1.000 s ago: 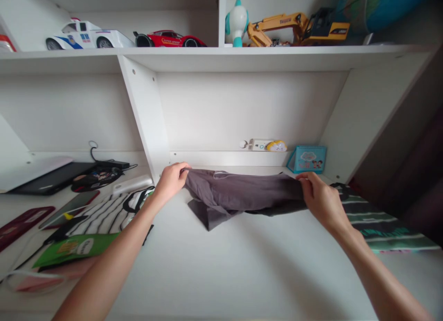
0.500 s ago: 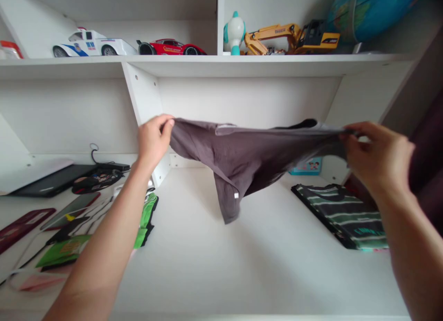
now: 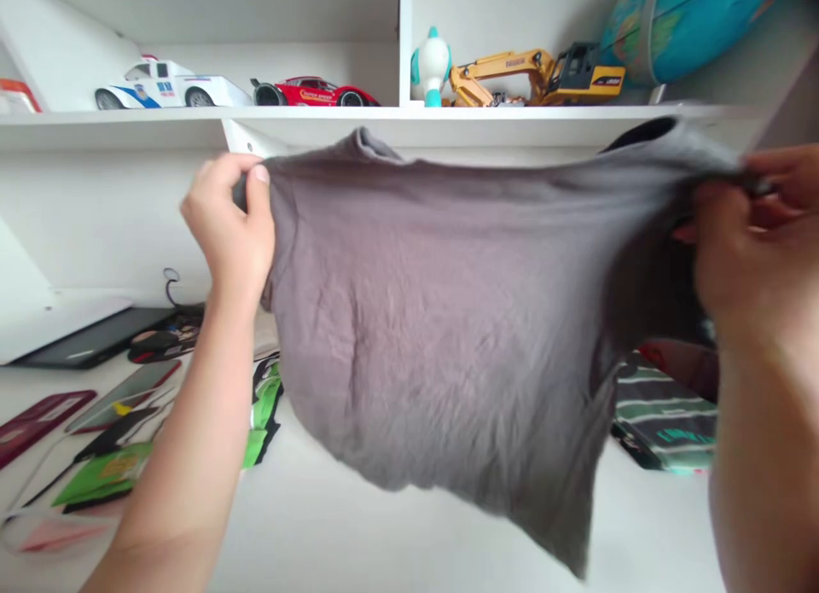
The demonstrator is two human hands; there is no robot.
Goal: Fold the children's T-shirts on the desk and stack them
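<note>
A grey T-shirt [image 3: 441,320] hangs spread in the air above the white desk, its lower edge slanting down to the right. At its upper left corner my left hand [image 3: 234,222] is closed, pinching the cloth between thumb and fingers. My right hand [image 3: 761,235], blurred, grips the upper right corner near a dark opening in the shirt. Wrinkles run over the middle of the cloth. Behind the shirt, part of the folded striped clothing [image 3: 665,414] on the right is hidden.
Green and black folded clothes [image 3: 262,414], cables, a phone-like device [image 3: 124,397] and a dark red case [image 3: 42,422] lie at left, near a black laptop [image 3: 95,337]. The shelf above holds a white toy police truck [image 3: 172,85], a red toy car [image 3: 313,91], a yellow toy excavator [image 3: 537,77] and a globe [image 3: 691,30].
Both hands have moved up and farther apart. The shirt, bunched and sagging before, has opened out into a broad sheet hanging down nearer to me.
</note>
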